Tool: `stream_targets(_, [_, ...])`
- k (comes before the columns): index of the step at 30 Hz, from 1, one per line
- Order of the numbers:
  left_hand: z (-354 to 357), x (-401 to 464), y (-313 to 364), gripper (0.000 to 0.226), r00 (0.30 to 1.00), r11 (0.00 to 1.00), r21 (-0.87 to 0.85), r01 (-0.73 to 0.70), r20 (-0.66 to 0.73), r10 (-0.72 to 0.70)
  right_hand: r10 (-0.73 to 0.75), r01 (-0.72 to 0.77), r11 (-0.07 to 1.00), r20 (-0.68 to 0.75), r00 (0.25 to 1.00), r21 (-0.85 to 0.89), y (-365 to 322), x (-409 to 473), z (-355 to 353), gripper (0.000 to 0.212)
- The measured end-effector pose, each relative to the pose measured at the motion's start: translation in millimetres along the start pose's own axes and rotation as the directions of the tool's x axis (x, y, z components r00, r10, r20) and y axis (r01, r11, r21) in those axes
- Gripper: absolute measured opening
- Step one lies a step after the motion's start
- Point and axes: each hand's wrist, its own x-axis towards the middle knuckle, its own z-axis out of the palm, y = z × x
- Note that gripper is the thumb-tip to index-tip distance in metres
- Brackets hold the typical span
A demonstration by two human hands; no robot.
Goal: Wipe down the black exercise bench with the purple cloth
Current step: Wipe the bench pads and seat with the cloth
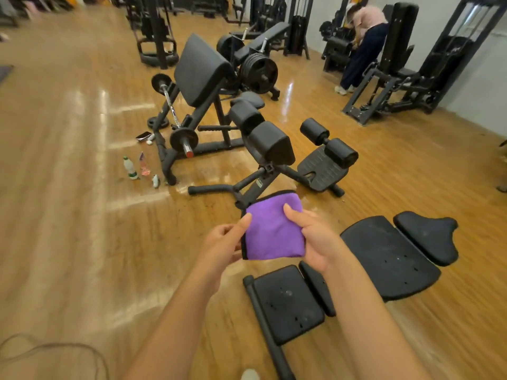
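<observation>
- Head view: both hands hold a folded purple cloth (274, 227) in mid-air, above the wooden floor (68, 187).
- The left hand (223, 244) pinches the cloth's left edge; its thumb lies on top and its fingers (229, 230) curl beneath.
- The right hand (312, 237) grips the cloth's right edge, thumb on the upper face, with the remaining fingers hidden under the fabric.
- The cloth carries a dark border along its left and top edges.
- The black exercise bench (389, 256) lies below and to the right of the hands; its pads show pale dusty marks and small holes.
- A smaller black pad (288, 303) with a bar along its left side sits nearer the camera, just beside the bench.
- A hyperextension frame (271, 144) with roller pads stands beyond the cloth.
- A preacher-curl stand (200, 69) with a loaded barbell (175, 116) stands further back.
- Containers: a clear bottle with a green label (130, 168) and a pinkish bottle (144, 164) stand on the floor, just beside the stand's foot; their contents cannot be determined.
- A second person (362, 42) bends over a machine at the far right.
</observation>
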Motion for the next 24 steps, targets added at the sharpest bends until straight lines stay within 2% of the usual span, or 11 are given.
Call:
stream_targets(4, [17.4, -18.7, -18.9, 0.039, 0.999, 0.968, -0.247, 0.05, 0.031, -0.044, 0.094, -0.093, 0.995, 0.025, 0.995, -0.028, 19.9, -15.9, -18.8, 0.034])
stream_targets(7, [45.6, -20.2, -37.1, 0.022, 0.997, 0.969, -0.246, -0.008, -0.073, -0.011, 0.141, -0.136, 0.988, 0.063, 0.988, -0.073, 23.8, -16.9, -44.2, 0.036])
stream_targets(11, [88.8, -0.8, -60.7, 0.021, 0.942, 0.974, -0.043, -0.224, -0.266, 0.205, 0.197, -0.184, 0.978, 0.154, 0.968, -0.098, 19.4, -0.5, -85.9, 0.029])
stream_targets(14, [122.1, 30.3, -88.9, 0.021, 0.884, 0.954, 0.106, -0.28, -0.359, 0.299, 0.28, -0.271, 0.959, 0.152, 0.948, -0.078, 28.0, 30.0, -126.4, 0.025])
stream_targets(17, [139.1, 60.8, -125.7, 0.021, 0.851, 0.94, 0.242, -0.242, -0.412, 0.325, 0.328, -0.325, 0.945, 0.117, 0.938, -0.042, 47.9, 66.7, -165.9, 0.027])
stream_targets(19, [138.0, 82.1, -154.0, 0.019, 0.86, 0.941, 0.277, -0.195, -0.413, 0.3, 0.325, -0.323, 0.946, 0.075, 0.943, -0.04, 63.7, 92.5, -191.8, 0.025])
stream_targets(20, [135.7, 93.1, -171.4, 0.018, 0.859, 0.922, 0.347, -0.172, -0.405, 0.313, 0.315, -0.313, 0.949, 0.064, 0.947, -0.041, 73.8, 105.7, -203.7, 0.025])
stream_targets(22, [132.0, 114.2, -210.6, 0.019, 0.856, 0.822, 0.559, -0.105, -0.37, 0.36, 0.301, -0.3, 0.953, 0.025, 0.953, -0.034, 102.3, 129.6, -226.2, 0.027])
stream_targets(24, [131.6, 135.4, -247.0, 0.03, 0.864, 0.762, 0.646, -0.043, -0.359, 0.353, 0.283, -0.287, 0.956, -0.064, 0.957, -0.067, 137.5, 151.2, -243.8, 0.029])
